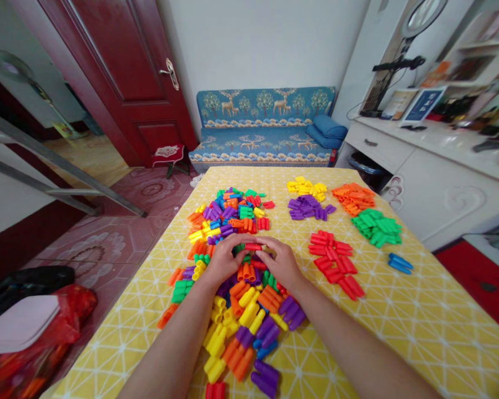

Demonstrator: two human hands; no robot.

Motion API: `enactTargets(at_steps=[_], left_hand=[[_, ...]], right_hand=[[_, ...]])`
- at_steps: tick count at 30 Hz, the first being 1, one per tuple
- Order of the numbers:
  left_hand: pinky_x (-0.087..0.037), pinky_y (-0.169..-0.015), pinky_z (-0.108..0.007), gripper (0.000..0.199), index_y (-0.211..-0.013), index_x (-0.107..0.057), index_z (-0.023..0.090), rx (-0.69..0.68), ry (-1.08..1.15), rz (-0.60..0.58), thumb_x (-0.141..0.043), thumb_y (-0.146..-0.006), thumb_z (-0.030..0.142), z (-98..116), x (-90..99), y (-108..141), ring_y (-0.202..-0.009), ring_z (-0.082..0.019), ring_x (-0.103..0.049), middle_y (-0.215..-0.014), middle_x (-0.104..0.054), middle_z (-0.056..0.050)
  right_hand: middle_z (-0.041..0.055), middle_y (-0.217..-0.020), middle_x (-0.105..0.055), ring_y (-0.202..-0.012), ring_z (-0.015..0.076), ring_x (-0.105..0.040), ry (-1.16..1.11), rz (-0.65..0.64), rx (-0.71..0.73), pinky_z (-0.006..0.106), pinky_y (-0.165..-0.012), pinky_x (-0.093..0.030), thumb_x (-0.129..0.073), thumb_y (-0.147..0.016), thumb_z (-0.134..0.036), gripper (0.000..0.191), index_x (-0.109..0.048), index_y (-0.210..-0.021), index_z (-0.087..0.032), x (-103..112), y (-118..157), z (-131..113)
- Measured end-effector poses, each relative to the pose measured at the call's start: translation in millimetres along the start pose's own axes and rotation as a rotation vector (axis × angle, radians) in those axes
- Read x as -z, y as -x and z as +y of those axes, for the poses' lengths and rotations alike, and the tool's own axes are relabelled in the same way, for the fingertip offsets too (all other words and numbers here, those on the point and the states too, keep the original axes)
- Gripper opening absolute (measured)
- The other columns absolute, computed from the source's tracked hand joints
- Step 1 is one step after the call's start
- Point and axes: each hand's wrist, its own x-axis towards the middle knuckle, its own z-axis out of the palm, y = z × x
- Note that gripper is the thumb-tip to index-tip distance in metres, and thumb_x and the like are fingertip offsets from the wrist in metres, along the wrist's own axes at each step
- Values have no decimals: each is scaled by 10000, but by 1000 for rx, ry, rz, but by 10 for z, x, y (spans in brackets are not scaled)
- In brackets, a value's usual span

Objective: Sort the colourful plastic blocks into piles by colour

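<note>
Over the mixed heap of bullet-shaped plastic building pieces (pixel 243 307), my left hand (pixel 225 259) and my right hand (pixel 281 265) meet with fingers curled and nearly touching. Between their fingertips is a red plastic piece (pixel 253 247), gripped at its two ends. A green piece shows beside my left thumb, but I cannot tell whether it is held. Orange pieces (pixel 246 271) lie just below my hands. Purple, yellow, green, blue and more red pieces spread through the heap, partly hidden under my palms and forearms.
Single-colour piles lie to the right: yellow (pixel 306 188), purple (pixel 309 208), orange (pixel 353 198), green (pixel 376 227) and red (pixel 332 260), with blue pieces (pixel 400 263) near the edge. A patterned yellow cloth (pixel 291 366) covers the table. A blue sofa (pixel 261 136) stands behind.
</note>
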Motion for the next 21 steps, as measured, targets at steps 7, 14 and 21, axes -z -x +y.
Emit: enactTargets(at_steps=[7, 14, 21], left_hand=[[-534, -803, -292, 87, -892, -673, 188, -30, 63, -4, -633, -820, 161, 40, 15, 4, -864, -168, -653, -903, -692, -50], [-526, -815, -292, 124, -830, -690, 194, -122, 81, 19, -584, -848, 133, 96, 25, 4, -879, -162, -647, -887, -679, -59], [-517, -855, -318, 134, -931, -690, 190, -115, -6, 99, -614, -831, 143, 56, 21, -15, -945, -177, -631, -979, -664, -75]], right_hand=[[53, -1009, -714, -928, 202, -663, 29, -5, -46, 344, -826, -528, -606, -844, -344, 220, -704, -1013, -242, 59, -8, -78], [56, -1015, -715, -930, 202, -665, 74, -127, -59, 340, -827, -521, -636, -827, -338, 244, -693, -1033, -220, 18, -11, -23], [60, -1051, -692, -993, 212, -629, 422, -41, 78, 352, -889, -471, -686, -795, -324, 247, -696, -1020, -224, 511, -227, 110]])
